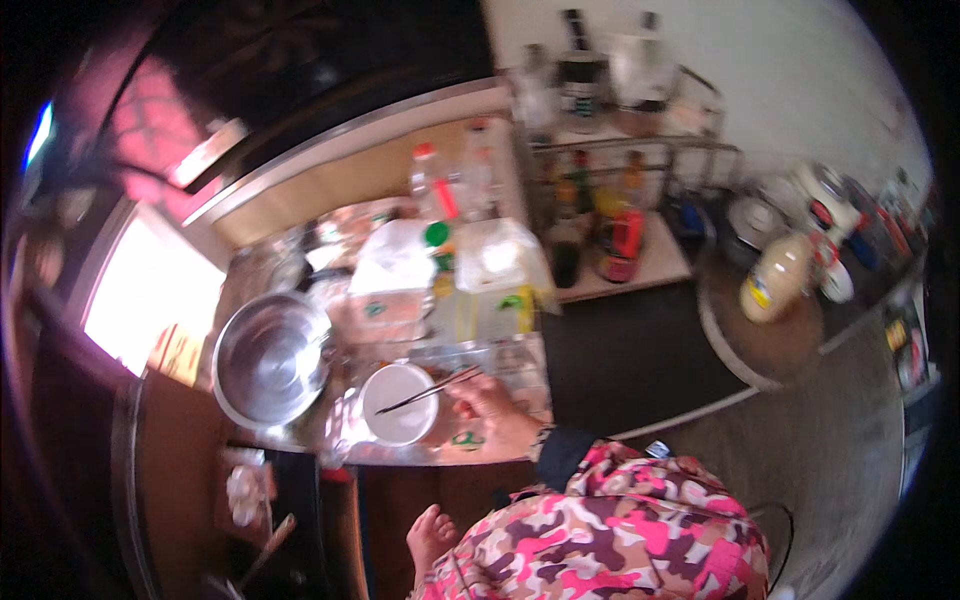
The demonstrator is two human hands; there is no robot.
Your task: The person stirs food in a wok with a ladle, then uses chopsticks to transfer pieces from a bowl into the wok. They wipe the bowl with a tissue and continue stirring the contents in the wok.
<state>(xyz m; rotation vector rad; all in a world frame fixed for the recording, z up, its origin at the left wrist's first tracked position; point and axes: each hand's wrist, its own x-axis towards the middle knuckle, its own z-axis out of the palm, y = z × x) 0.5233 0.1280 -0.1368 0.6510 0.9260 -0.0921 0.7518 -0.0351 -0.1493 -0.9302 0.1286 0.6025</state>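
My right hand (480, 399) grips a pair of dark chopsticks (427, 391) at the counter's front edge. Their tips reach over the opening of a white cup or small bowl (399, 431), which stands just left of the hand. My left hand (432, 531) hangs low in front of the counter, fingers loosely curled; whether it holds anything is not clear. Left of the white vessel sits a large stainless steel bowl (271, 360). Behind the vessel lie plastic bags and packages (390, 311), a white one (394, 256) among them, beside a green round lid (436, 233).
Clear bottles with red caps (424, 180) stand at the back. To the right are a rack (630, 142) with bottles, a round wooden board (776, 349) and a large jar (778, 277). Below left, a bag of white pieces (245, 495) lies by a wooden handle (274, 541).
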